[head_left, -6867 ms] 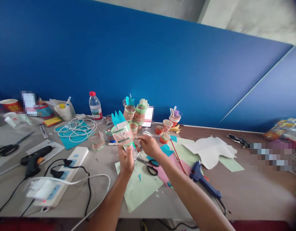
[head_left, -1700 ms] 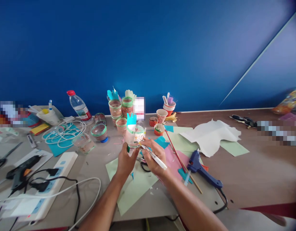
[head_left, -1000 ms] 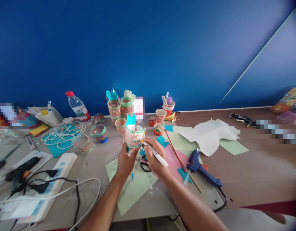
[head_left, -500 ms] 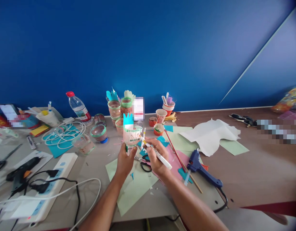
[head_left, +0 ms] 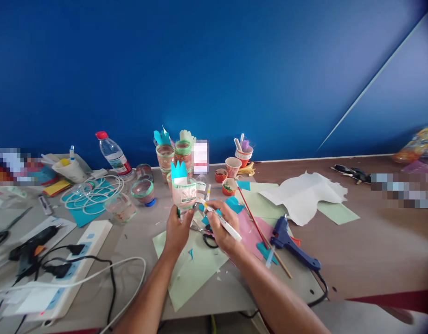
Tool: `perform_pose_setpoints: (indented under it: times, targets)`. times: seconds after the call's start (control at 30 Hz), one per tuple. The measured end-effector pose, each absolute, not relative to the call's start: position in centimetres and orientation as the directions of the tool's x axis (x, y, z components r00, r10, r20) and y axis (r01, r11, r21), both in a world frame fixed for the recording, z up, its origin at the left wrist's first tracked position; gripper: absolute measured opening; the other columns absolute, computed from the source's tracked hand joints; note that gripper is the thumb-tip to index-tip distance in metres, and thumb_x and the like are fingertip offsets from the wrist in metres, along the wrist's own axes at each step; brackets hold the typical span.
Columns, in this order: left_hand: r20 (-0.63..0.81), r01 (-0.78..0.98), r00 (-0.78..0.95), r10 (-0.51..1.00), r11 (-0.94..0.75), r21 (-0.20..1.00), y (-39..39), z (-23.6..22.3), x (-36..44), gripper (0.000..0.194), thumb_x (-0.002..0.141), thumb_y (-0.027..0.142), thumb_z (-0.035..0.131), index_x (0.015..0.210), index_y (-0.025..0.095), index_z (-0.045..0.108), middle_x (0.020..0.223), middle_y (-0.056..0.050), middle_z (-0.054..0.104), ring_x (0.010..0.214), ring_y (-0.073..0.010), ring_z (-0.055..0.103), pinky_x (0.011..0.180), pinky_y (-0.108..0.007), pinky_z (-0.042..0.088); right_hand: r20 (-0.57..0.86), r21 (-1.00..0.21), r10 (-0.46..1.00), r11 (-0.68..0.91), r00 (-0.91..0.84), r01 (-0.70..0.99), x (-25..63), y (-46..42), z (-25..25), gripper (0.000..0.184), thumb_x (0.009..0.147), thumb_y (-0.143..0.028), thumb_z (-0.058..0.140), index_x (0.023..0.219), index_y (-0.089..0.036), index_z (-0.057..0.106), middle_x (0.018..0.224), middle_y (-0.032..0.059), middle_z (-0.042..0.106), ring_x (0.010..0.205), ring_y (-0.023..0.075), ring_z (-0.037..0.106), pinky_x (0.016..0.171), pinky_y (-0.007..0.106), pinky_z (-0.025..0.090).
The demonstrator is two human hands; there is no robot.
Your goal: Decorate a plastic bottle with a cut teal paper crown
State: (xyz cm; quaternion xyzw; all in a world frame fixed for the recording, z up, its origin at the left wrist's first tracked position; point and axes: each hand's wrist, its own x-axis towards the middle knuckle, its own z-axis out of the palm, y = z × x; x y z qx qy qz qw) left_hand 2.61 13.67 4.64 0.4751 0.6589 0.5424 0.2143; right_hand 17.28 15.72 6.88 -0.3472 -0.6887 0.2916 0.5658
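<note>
My left hand is wrapped round the lower part of a clear cut-bottle cup, which I hold up off the table. The cup has a green band at its rim and pale markings on its wall, and a blue paper cutout with pointed tips stands up from it. In my right hand is a white marker pen with a yellow band, its tip close to the cup's right side; I cannot tell if it touches. Black-handled scissors lie partly hidden under my hands, by a pale green sheet.
A blue glue gun lies to the right beside a long red-handled brush. Torn white paper is further right. Decorated cups stand behind. A power strip with cables and a capped water bottle are at left.
The cup in my left hand has shifted slightly left. My right hand has also moved a little left with the marker pen, and its tip sits lower against the cup's side.
</note>
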Motion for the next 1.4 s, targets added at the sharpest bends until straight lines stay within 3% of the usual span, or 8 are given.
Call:
perform_pose_setpoints:
  times: [0.3,0.47,0.63,0.8,1.03,1.2,1.3,1.4]
  targets:
    - [0.237,0.285,-0.603,0.761,-0.072,0.956,13.9,4.7,1.3,0.040,0.081,0.051,0.054,0.101,0.016,0.060,0.092,-0.009,0.070,0.088,-0.0238,0.066,0.081,-0.036,0.050,0.501,-0.804,0.851,0.526,-0.159,0.277,16.8,17.2,5.4,0.028,0.084,-0.023,0.052,0.110,-0.019,0.061,0.103,0.0084,0.067,0.093,0.0216,0.064,0.084,0.034,0.050]
    - [0.225,0.203,-0.609,0.760,-0.125,0.971,14.2,4.2,1.2,0.042,0.081,0.052,0.055,0.104,0.017,0.058,0.094,-0.011,0.070,0.087,-0.0237,0.067,0.079,-0.036,0.052,0.371,-0.618,0.784,0.609,-0.499,0.497,16.7,17.2,4.6,0.039,0.080,-0.017,0.055,0.119,-0.015,0.059,0.107,0.0136,0.064,0.100,0.0266,0.059,0.090,0.040,0.046]
    - [0.244,0.209,-0.594,0.766,-0.145,0.967,14.4,3.8,1.0,0.043,0.081,0.053,0.055,0.104,0.016,0.057,0.094,-0.009,0.068,0.086,-0.0222,0.066,0.079,-0.035,0.052,0.227,-0.449,0.762,0.635,-0.607,0.629,16.3,16.5,4.5,0.046,0.076,-0.014,0.058,0.122,-0.015,0.058,0.106,0.0136,0.063,0.101,0.0275,0.057,0.096,0.043,0.039]
    - [0.235,0.197,-0.572,0.786,-0.147,0.969,14.3,3.9,1.1,0.044,0.081,0.054,0.055,0.102,0.016,0.058,0.095,-0.010,0.068,0.087,-0.0221,0.066,0.078,-0.035,0.052,0.151,-0.377,0.775,0.620,-0.614,0.688,16.4,16.2,5.1,0.047,0.075,-0.014,0.058,0.122,-0.016,0.059,0.109,0.0136,0.064,0.104,0.0284,0.057,0.105,0.047,0.030]
    - [0.244,0.213,-0.582,0.776,-0.144,0.966,14.2,4.0,1.2,0.042,0.080,0.053,0.056,0.101,0.016,0.057,0.091,-0.009,0.067,0.082,-0.0210,0.065,0.077,-0.034,0.052,0.160,-0.368,0.794,0.599,-0.587,0.711,16.5,16.8,4.7,0.041,0.082,-0.007,0.047,0.119,-0.020,0.062,0.102,0.0103,0.069,0.100,0.0267,0.059,0.103,0.045,0.030]
    - [0.250,0.242,-0.571,0.782,-0.131,0.962,14.1,4.1,1.3,0.036,0.081,0.051,0.055,0.097,0.018,0.058,0.088,-0.007,0.068,0.082,-0.0204,0.065,0.077,-0.034,0.051,0.206,-0.401,0.879,0.476,-0.430,0.783,16.7,17.9,4.8,0.032,0.091,-0.023,0.049,0.120,-0.020,0.062,0.106,0.0100,0.068,0.101,0.0241,0.059,0.094,0.035,0.036]
    - [0.241,0.210,-0.552,0.798,-0.147,0.967,14.1,4.0,1.1,0.038,0.082,0.052,0.055,0.101,0.018,0.059,0.089,-0.007,0.069,0.084,-0.0217,0.066,0.079,-0.035,0.050,0.199,-0.325,0.896,0.443,-0.397,0.836,16.4,18.5,4.8,0.038,0.092,-0.031,0.051,0.128,-0.023,0.057,0.109,0.0105,0.066,0.101,0.0259,0.058,0.090,0.036,0.036]
    - [0.221,0.175,-0.536,0.815,-0.149,0.973,14.2,3.8,1.0,0.040,0.083,0.054,0.053,0.102,0.019,0.059,0.089,-0.007,0.069,0.084,-0.0223,0.066,0.079,-0.035,0.050,0.139,-0.237,0.899,0.437,-0.415,0.868,15.6,18.9,4.6,0.032,0.090,-0.034,0.053,0.119,-0.026,0.064,0.108,0.0109,0.065,0.102,0.0275,0.055,0.089,0.038,0.034]
